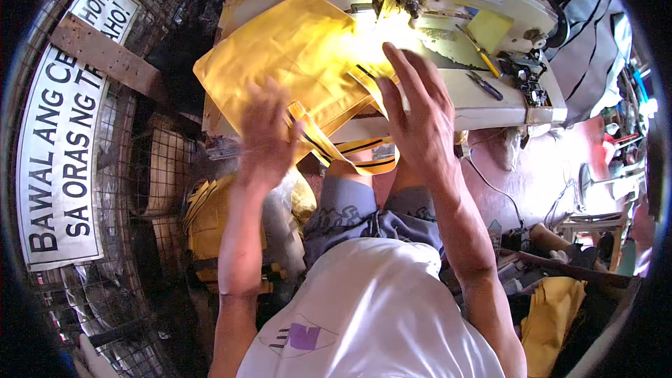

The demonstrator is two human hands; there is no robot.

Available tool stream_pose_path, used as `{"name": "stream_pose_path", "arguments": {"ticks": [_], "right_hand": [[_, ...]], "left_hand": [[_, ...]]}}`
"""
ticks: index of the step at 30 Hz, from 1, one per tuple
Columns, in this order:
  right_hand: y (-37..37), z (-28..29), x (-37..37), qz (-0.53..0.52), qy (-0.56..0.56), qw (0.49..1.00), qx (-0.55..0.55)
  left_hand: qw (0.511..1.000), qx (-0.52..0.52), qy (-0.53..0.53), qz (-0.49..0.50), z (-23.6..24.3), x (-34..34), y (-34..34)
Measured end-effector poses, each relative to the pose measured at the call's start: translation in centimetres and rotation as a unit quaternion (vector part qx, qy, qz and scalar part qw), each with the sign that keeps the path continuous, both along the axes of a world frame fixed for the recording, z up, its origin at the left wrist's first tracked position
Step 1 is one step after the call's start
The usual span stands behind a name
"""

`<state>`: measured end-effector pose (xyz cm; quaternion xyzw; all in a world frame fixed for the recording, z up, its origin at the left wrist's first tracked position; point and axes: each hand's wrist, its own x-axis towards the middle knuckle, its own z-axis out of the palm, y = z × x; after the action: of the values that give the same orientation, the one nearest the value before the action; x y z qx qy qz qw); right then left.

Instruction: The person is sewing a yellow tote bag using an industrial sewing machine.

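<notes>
A yellow cloth bag (280,49) lies flat on the sewing machine table, its right end under the bright lamp near the needle area. Its yellow strap with a black stripe (371,166) loops over the table's near edge, above my knees. My left hand (266,133) is over the bag's near left part, smeared by motion, its fingers seeming stretched out and holding nothing I can make out. At the bag's right end, beside the strap, my right hand (420,108) has its fingers apart, with nothing gripped. Whether either hand touches the cloth is hard to tell.
The sewing machine (483,0) stands at the back right. On its table lie a yellow-handled screwdriver (483,54) and dark-handled snips (484,87). Yellow cloth pieces (213,227) are piled at my lower left, with more yellow cloth (553,322) at lower right. Wire mesh (133,203) bounds the left.
</notes>
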<state>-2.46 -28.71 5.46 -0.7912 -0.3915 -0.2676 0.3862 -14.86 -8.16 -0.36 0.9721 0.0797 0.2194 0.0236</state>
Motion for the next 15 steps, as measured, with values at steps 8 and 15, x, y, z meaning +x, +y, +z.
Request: {"name": "stream_pose_path", "arguments": {"ticks": [8,15], "right_hand": [[0.5,-7.3,9.2,0.117,0.06,0.919,-0.371],[-7.6,-7.1,11.1,-0.078,0.23,0.967,0.072]], "left_hand": [[0.996,0.043,0.075,-0.023,-3.0,1.2,0.1],[0.995,0.023,0.089,-0.05,-1.1,0.3,2.3]]}}
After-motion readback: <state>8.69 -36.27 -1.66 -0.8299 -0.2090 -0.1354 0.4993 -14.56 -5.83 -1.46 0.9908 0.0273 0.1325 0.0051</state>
